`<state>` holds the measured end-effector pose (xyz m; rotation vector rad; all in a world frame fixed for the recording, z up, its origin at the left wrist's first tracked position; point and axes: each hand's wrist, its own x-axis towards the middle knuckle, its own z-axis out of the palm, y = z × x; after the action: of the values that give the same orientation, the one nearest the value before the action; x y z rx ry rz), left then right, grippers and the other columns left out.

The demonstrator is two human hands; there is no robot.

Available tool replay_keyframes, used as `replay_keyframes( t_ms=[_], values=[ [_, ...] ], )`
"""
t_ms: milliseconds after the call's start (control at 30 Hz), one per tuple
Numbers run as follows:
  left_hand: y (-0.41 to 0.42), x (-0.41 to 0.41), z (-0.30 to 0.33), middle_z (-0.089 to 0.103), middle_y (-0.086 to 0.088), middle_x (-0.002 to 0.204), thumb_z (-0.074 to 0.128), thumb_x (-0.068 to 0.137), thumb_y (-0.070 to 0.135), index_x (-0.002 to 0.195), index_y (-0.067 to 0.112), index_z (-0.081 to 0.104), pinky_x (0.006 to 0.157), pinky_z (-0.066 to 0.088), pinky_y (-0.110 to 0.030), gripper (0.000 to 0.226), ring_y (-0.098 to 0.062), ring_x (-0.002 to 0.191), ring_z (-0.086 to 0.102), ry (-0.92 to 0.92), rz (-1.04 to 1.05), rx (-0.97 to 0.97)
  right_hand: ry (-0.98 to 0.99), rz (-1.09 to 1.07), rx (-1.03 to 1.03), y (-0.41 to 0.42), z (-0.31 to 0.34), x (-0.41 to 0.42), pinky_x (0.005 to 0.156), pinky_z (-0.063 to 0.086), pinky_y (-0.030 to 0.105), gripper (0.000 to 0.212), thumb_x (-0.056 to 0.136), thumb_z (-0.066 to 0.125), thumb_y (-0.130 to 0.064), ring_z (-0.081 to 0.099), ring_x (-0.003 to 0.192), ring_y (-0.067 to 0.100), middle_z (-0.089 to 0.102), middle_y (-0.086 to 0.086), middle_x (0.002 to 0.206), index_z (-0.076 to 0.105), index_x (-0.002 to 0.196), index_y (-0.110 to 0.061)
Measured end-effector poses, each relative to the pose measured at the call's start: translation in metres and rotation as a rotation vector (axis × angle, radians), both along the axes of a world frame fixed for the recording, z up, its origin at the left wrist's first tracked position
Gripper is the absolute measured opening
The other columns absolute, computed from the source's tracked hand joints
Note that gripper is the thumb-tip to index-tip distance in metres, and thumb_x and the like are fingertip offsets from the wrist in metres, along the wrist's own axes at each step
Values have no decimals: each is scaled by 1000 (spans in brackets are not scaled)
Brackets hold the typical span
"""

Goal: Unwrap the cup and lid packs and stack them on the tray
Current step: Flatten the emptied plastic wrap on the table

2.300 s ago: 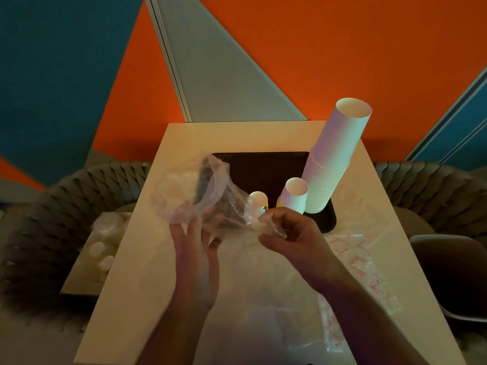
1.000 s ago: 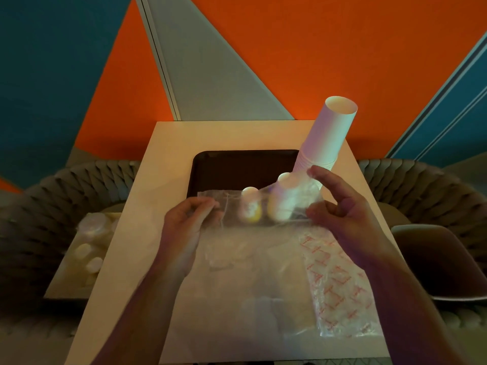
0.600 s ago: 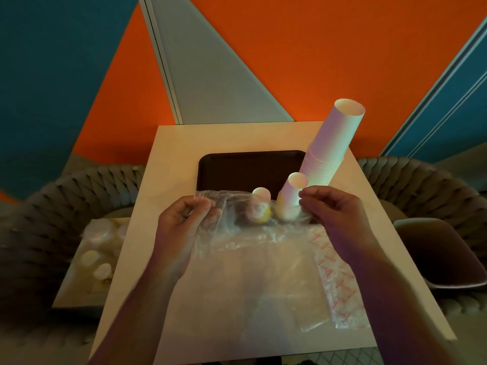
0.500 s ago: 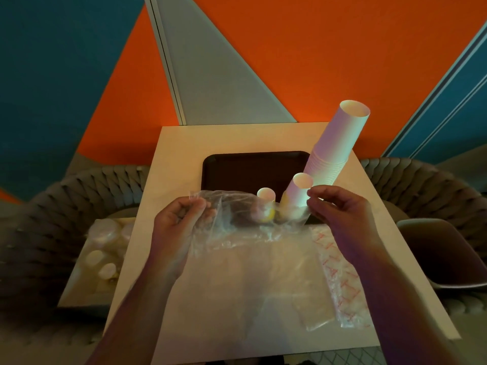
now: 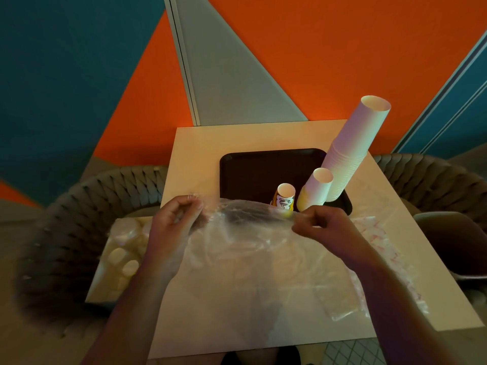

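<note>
A clear empty plastic wrapper [image 5: 245, 233] is stretched between my hands above the table. My left hand [image 5: 175, 225] pinches its left end and my right hand [image 5: 320, 225] pinches its right end. Behind it a dark tray [image 5: 253, 167] holds a tall leaning stack of white cups [image 5: 353, 148], a short white cup stack [image 5: 317, 189] and a small printed yellow cup [image 5: 284, 197]. Packs of lids and cups [image 5: 123, 248] lie on a low surface to the left of the table.
More flat clear wrappers [image 5: 279, 283] cover the pale table [image 5: 197, 143] in front of me; one with red print [image 5: 379, 248] lies at the right. Woven grey chairs [image 5: 79, 206] stand on both sides. An orange, teal and grey wall rises behind.
My hands have lowered and flattened the wrapper, which was held up and bunched. The right hand, open about a second ago, has now closed on the wrapper's right end.
</note>
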<state>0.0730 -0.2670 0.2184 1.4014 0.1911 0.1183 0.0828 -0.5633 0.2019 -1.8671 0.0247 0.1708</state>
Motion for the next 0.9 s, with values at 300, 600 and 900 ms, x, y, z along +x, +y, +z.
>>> replay_keyframes(
  t_ms=[300, 600, 900],
  values=[
    [12, -4, -5, 64, 1, 68, 59, 99, 11, 104, 11, 63, 66, 50, -31, 7, -11, 61, 57, 9, 87, 35, -190, -330, 578, 37, 21, -16, 67, 55, 25, 30, 98, 56, 4, 72, 71, 11, 72, 0, 71, 41, 85, -18],
    [19, -24, -1, 70, -6, 111, 81, 79, 13, 115, 25, 61, 74, 61, -34, 43, -37, 101, 68, 24, -330, 51, -194, -289, 398, 42, 22, -22, 73, 58, 34, 25, 98, 61, -4, 66, 81, 18, 68, 3, 91, 75, 113, -19],
    [46, -8, 10, 73, 8, 109, 92, 62, 15, 136, 28, 56, 66, 61, -31, 84, -25, 98, 70, 124, -551, -49, 51, 164, 225, -5, 43, -37, 63, 59, 36, 98, 68, 82, 9, 69, 97, 27, 60, -7, 132, 52, 142, -48]
  ],
)
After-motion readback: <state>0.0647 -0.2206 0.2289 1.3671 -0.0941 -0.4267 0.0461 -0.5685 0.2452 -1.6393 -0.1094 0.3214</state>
